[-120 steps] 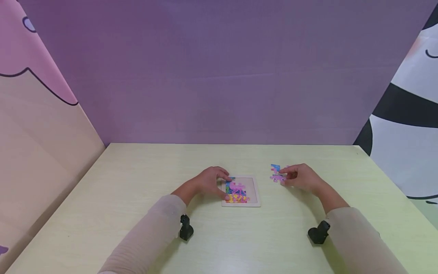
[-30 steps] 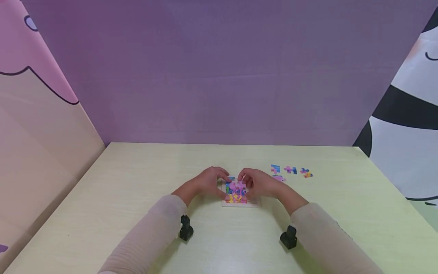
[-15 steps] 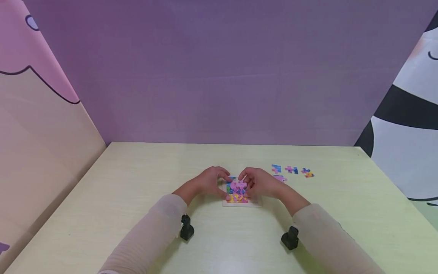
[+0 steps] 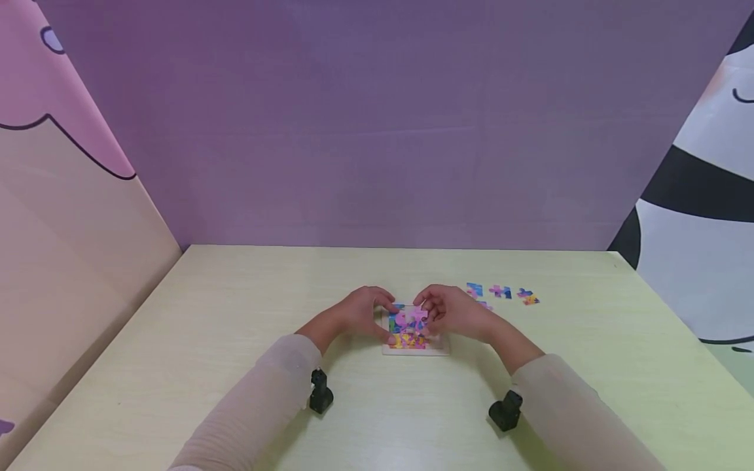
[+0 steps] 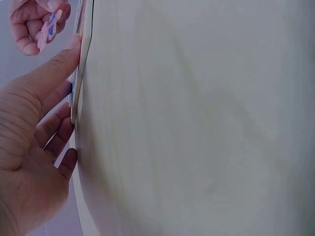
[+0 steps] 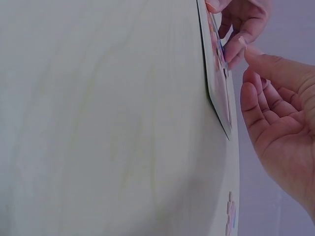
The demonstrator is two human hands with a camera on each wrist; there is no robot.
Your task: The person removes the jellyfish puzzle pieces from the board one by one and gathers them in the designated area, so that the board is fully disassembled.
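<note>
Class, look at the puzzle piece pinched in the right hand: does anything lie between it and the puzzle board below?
Nothing visible does. The right hand holds the puzzle piece just over the puzzle board. The left hand only steadies the board's left edge.

Pale green table (image 4: 235,366), wood-grain top, purple backdrop behind.

In front of me the puzzle board (image 4: 415,350) lies flat near the table's middle, its light frame showing along the near edge, coloured pieces filling much of it. To my right, well apart from the board, loose puzzle pieces sit on the bare top in a short row: a blue one (image 4: 474,290), a pink-and-blue one (image 4: 500,292), a blue-and-yellow one (image 4: 527,297). One more pink piece (image 4: 484,305) lies just behind my right hand, mostly hidden. The right wrist view shows a loose piece (image 6: 230,216) near the table's edge.
</note>
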